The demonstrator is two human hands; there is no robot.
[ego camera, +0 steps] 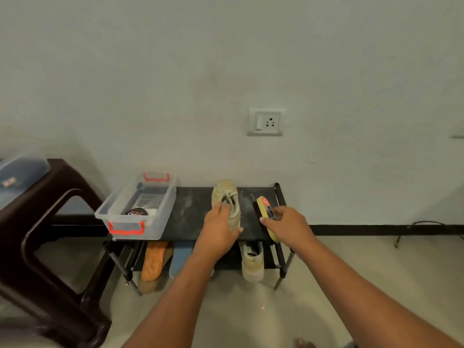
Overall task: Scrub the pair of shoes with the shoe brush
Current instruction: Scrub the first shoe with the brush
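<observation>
**Two hands take hold of a shoe and a brush on a low rack**

A pale wall (226, 59) fills the upper half of the frame, with a switch-and-socket plate (266, 121) right of centre. At the left edge stands a dark brown plastic stool (62, 197).

In the lower middle is a low black shoe rack (193, 209), its top dusted with pale powder. On the rack's left end sits a clear tub with red handles (155, 222), holding a round polish tin (136, 212).

One beige lace-up shoe (224, 192) stands in the middle of the rack top, toe toward the wall. Its partner (252, 262) lies on the shelf below, near an orange insole (153, 259).

The left hand (218, 229) grasps the upper shoe at its opening, fingers over the collar and thumb along the right side. The right hand (288, 227) is closed around a yellow-backed shoe brush (263, 209) just right of the shoe, apart from it, with the dark bristles on its left side.

Scrubbing looks about to begin. To do it well, the left hand should pin the shoe firmly so that it cannot slide. The brush should meet it bristles-first in short strokes, working toe to heel and around the sole edge. The lower shoe has yet to be scrubbed.
</observation>
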